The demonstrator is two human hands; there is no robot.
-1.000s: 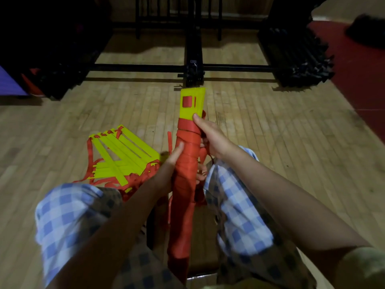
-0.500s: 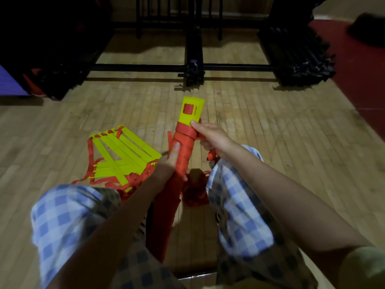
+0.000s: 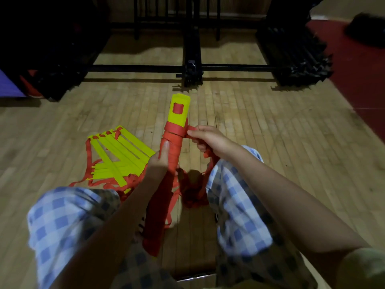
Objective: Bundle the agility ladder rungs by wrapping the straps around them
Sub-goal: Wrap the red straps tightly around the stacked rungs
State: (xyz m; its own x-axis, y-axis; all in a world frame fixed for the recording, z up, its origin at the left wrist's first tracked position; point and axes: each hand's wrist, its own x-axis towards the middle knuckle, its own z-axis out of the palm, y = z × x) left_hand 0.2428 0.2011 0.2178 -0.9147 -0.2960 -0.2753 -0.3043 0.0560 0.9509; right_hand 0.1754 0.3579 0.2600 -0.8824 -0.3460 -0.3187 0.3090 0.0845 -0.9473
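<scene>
A bundle of yellow ladder rungs (image 3: 179, 111), wrapped most of its length in red strap, stands tilted between my knees. My left hand (image 3: 159, 161) grips the wrapped bundle at mid-height, thumb up along it. My right hand (image 3: 210, 138) pinches the red strap (image 3: 190, 130) just right of the bundle's upper wraps. The strap's loose tail hangs under that hand to a red heap (image 3: 193, 195) on the floor. A second, loose set of yellow rungs (image 3: 118, 155) with tangled red straps lies on the floor to the left.
My legs in blue checked trousers (image 3: 68, 217) frame the bundle. Wooden plank floor (image 3: 270, 132) spreads ahead. Black metal frames (image 3: 192, 67) and stacked dark equipment (image 3: 295, 57) stand at the back. A red mat (image 3: 362, 84) covers the far right.
The bundle has tipped away from me and lower. My right hand has come off the top of the wraps and pulled the strap out to the right. My left hand keeps its grip.
</scene>
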